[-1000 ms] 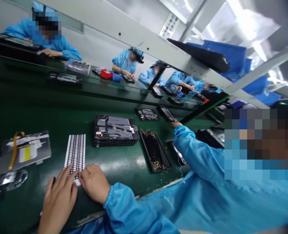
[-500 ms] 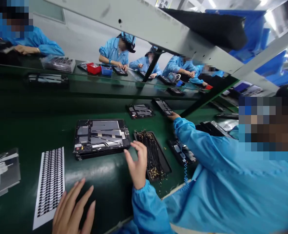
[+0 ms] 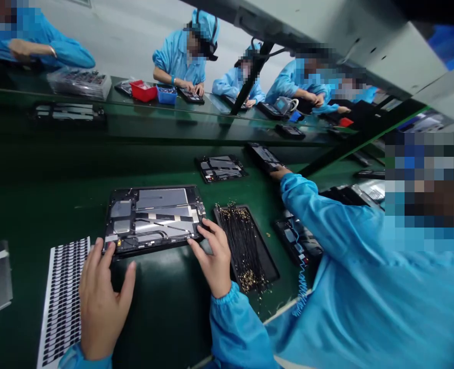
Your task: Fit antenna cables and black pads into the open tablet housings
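Both hands now on the opened tablet

Having left the sticker sheet [image 3: 63,297], the left hand [image 3: 102,300] and right hand [image 3: 213,256] grip the opened tablet [image 3: 153,218] at its near corners on the green table [image 3: 165,302] (screw tray [image 3: 246,246] just beside).

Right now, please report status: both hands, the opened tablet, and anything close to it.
Left hand and right hand grip opened tablet at near corners. Sticker sheet left, screw tray right.
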`<control>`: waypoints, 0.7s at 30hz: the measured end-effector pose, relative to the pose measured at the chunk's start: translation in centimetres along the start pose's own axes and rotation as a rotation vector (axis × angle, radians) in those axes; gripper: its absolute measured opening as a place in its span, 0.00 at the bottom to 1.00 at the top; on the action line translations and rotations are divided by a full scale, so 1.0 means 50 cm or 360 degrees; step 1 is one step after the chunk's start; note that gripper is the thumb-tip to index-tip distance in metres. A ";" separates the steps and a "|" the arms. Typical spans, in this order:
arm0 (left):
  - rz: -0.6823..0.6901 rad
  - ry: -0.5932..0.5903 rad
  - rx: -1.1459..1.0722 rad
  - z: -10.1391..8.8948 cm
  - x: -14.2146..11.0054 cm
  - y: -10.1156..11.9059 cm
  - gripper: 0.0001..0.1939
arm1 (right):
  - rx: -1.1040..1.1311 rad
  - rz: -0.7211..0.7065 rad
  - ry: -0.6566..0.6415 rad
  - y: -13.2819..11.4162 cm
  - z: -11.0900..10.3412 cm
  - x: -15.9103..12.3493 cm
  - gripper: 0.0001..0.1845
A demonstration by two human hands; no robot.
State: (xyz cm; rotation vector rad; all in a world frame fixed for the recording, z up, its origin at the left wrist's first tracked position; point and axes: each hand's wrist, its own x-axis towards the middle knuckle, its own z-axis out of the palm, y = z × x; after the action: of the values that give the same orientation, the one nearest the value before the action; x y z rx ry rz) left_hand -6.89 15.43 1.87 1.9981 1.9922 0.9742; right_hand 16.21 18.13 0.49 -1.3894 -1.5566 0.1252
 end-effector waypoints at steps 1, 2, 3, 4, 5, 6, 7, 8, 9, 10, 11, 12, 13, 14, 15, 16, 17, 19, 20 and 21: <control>0.0009 0.0007 -0.0010 0.000 0.000 -0.001 0.32 | -0.0025 -0.0038 0.0005 0.000 0.000 0.000 0.16; 0.0018 0.0015 -0.0017 0.000 0.000 0.000 0.32 | -0.0048 -0.0074 0.0007 -0.001 0.000 -0.001 0.17; 0.0027 0.0018 -0.0017 0.001 0.000 0.001 0.32 | -0.0065 -0.0104 0.0007 -0.002 0.001 -0.001 0.17; 0.0031 0.0015 -0.0014 0.002 0.001 0.002 0.32 | -0.0078 -0.0125 0.0007 -0.003 0.002 -0.002 0.18; 0.0030 0.0014 -0.0010 0.003 0.001 0.002 0.32 | -0.0085 -0.0137 0.0009 -0.004 0.002 -0.003 0.19; 0.0024 0.0011 -0.0001 0.004 0.001 0.003 0.32 | -0.0087 -0.0141 0.0016 -0.004 0.003 -0.004 0.19; 0.0016 0.0003 0.0012 0.005 0.001 0.003 0.32 | -0.0084 -0.0142 0.0022 -0.004 0.003 -0.004 0.20; 0.0005 -0.0007 0.0022 0.006 0.000 0.003 0.32 | -0.0077 -0.0141 0.0023 -0.002 0.002 -0.004 0.20; -0.0004 -0.0017 0.0029 0.007 -0.001 0.001 0.32 | -0.0065 -0.0138 0.0015 0.001 0.000 -0.004 0.20; -0.0016 -0.0028 0.0033 0.007 -0.001 0.000 0.33 | -0.0051 -0.0134 0.0000 0.005 -0.002 -0.003 0.20; -0.0028 -0.0042 0.0033 0.007 -0.002 -0.003 0.33 | -0.0037 -0.0129 -0.0022 0.009 -0.005 -0.003 0.20; -0.0040 -0.0054 0.0032 0.007 -0.003 -0.006 0.33 | -0.0028 -0.0124 -0.0047 0.013 -0.007 -0.003 0.20; -0.0050 -0.0064 0.0030 0.007 -0.004 -0.009 0.33 | -0.0022 -0.0121 -0.0068 0.017 -0.010 -0.002 0.20; -0.0063 -0.0080 0.0037 0.008 -0.005 -0.013 0.33 | -0.0020 -0.0117 -0.0080 0.019 -0.012 -0.003 0.20; -0.0071 -0.0104 0.0055 0.008 -0.006 -0.017 0.33 | -0.0020 -0.0113 -0.0085 0.021 -0.013 -0.003 0.20; -0.0080 -0.0127 0.0080 0.009 -0.007 -0.021 0.33 | -0.0023 -0.0108 -0.0083 0.022 -0.013 -0.004 0.21; -0.0088 -0.0144 0.0105 0.010 -0.008 -0.025 0.33 | -0.0027 -0.0101 -0.0076 0.022 -0.013 -0.004 0.21; -0.0124 -0.0172 0.0137 0.012 -0.011 -0.030 0.33 | -0.0039 -0.0087 -0.0068 0.021 -0.012 -0.005 0.22; -0.0144 -0.0180 0.0139 0.013 -0.012 -0.033 0.33 | -0.0048 -0.0080 -0.0069 0.020 -0.011 -0.005 0.22; -0.0159 -0.0181 0.0133 0.015 -0.014 -0.036 0.33 | -0.0057 -0.0071 -0.0074 0.020 -0.010 -0.005 0.22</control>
State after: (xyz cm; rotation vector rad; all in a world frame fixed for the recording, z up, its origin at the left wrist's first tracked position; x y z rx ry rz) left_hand -7.90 15.22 0.10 1.9267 2.0802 0.7508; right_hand 17.21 17.99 -0.04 -1.3875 -1.6344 0.1035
